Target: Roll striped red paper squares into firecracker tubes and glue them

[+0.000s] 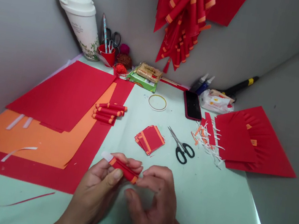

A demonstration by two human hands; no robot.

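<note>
A small red paper roll (126, 171) with orange bands at its ends lies tilted across the fingers of my left hand (101, 180). The thumb presses it against those fingers. Out of its upper left end sticks a short whitish piece (107, 156). My right hand (155, 202) is at the roll's lower right end, thumb apart from the bent fingers; whether a fingertip touches the roll I cannot tell. Beyond the hands sits a stack of red paper pieces with orange strips (152, 139). Scissors with black handles (182, 148) lie beside it, blades slightly apart.
Several finished paper rolls (109, 112) are piled on red and orange sheets (46, 140). Farther back are a tape ring (157, 102), a phone (192, 105) and a white cup (79, 24). Paper scraps (205, 139) lie at right. Red paper firecrackers (185, 22) hang on the wall.
</note>
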